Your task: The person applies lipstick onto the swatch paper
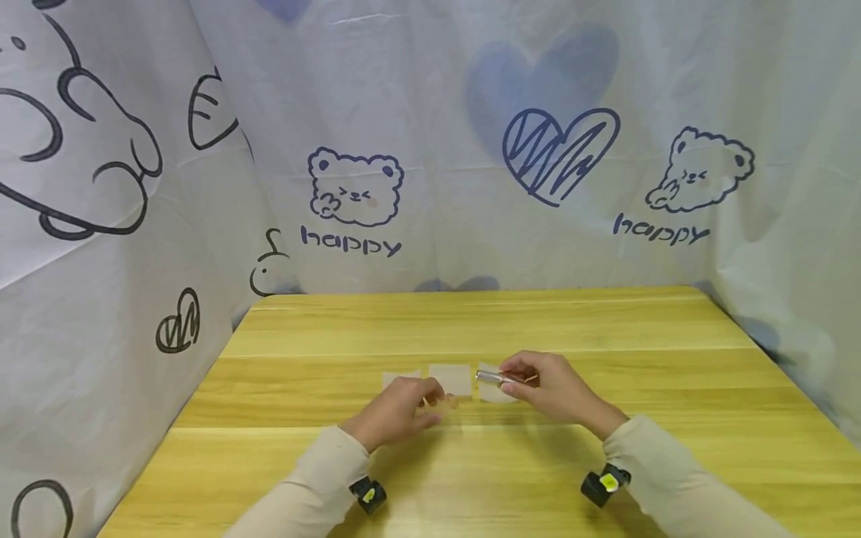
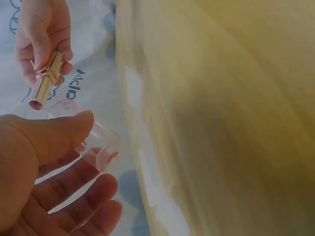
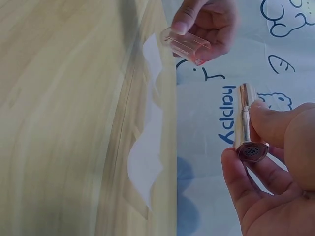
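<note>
My left hand (image 1: 400, 411) pinches a clear, pink-tinted lipstick cap (image 2: 101, 145) between thumb and fingers. In the right wrist view the same cap (image 3: 184, 45) looks hollow, with red marks near one end. My right hand (image 1: 554, 387) holds a shiny gold lipstick tube (image 3: 247, 118) by its base. Its open end, with a dark red tip (image 2: 36, 104) showing, points toward the left hand. Cap and tube are apart, both above the table. Under and behind the hands lie a left paper square (image 1: 397, 377), a middle paper square (image 1: 451, 379) and a right paper square (image 1: 491, 390).
The wooden table (image 1: 464, 478) stretches out around both hands. A white cloth (image 1: 444, 134) printed with bears and hearts hangs behind it, and more of this cloth (image 1: 114, 299) hangs along the left side.
</note>
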Demonstrator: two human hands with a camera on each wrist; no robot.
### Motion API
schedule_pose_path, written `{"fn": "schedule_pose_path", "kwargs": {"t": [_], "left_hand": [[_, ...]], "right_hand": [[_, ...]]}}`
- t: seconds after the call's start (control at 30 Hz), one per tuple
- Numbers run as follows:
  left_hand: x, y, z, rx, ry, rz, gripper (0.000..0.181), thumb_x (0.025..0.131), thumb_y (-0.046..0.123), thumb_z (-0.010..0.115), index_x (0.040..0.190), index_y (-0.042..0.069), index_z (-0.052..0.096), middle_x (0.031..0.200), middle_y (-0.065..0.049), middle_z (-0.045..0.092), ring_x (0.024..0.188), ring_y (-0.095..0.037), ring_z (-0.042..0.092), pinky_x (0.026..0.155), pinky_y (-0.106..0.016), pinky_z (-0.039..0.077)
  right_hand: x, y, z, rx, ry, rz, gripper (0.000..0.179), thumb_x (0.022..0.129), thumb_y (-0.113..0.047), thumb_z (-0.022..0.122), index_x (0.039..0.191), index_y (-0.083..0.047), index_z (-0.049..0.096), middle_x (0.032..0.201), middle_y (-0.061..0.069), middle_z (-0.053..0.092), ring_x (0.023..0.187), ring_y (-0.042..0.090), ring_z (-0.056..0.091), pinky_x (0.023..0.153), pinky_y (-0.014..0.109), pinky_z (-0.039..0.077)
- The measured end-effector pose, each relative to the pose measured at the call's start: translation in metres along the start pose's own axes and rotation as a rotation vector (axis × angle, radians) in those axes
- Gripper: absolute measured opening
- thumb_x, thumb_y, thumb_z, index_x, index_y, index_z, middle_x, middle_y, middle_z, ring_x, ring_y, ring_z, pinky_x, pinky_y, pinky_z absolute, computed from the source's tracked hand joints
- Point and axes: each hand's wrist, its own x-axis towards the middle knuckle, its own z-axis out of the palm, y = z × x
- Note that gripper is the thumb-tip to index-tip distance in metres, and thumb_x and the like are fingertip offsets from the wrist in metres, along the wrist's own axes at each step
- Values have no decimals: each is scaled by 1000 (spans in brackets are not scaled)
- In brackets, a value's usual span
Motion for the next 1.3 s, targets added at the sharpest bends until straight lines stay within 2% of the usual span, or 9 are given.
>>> {"fn": "schedule_pose_path", "kwargs": {"t": [0.23, 0.5, 0.73, 1.1, 1.3], "left_hand": [[0, -4, 6, -23, -3, -11, 23, 90, 12, 71, 110, 5, 65, 96, -5, 67, 86, -16, 63, 74, -28, 53], [-1, -5, 11, -29, -46, -34, 14, 86, 7, 71, 98, 5, 63, 90, -3, 67, 82, -13, 62, 73, -26, 52], [-4, -4, 10, -21, -95, -51, 18, 83, 10, 77, 91, 10, 61, 89, 1, 67, 80, -11, 63, 70, -22, 51], [-6, -2, 9, -26, -106, -71, 21, 82, 11, 78, 93, 9, 61, 86, 2, 65, 74, -8, 60, 67, -22, 50], [-8, -3, 5, -50, -136, -97, 30, 83, 19, 79, 105, 8, 61, 95, -4, 67, 86, -15, 63, 75, -28, 52]], "right_hand": [[0, 2, 2, 48, 19, 35, 23, 92, -14, 68, 112, -2, 66, 95, 3, 66, 83, 16, 63, 64, 25, 55], [-2, 4, 5, 65, 28, 39, 21, 92, -12, 68, 111, -2, 67, 97, 4, 66, 86, 18, 64, 65, 26, 55], [-2, 5, 8, 86, 28, 45, 20, 92, -12, 68, 111, -4, 66, 98, 5, 65, 90, 20, 64, 65, 27, 55], [-3, 4, 9, 75, 23, 42, 20, 93, -14, 68, 111, -6, 66, 99, 5, 65, 90, 19, 64, 65, 28, 54], [-2, 2, 7, 60, 22, 41, 21, 93, -16, 67, 111, -6, 66, 99, 3, 65, 91, 19, 64, 63, 28, 54]]}}
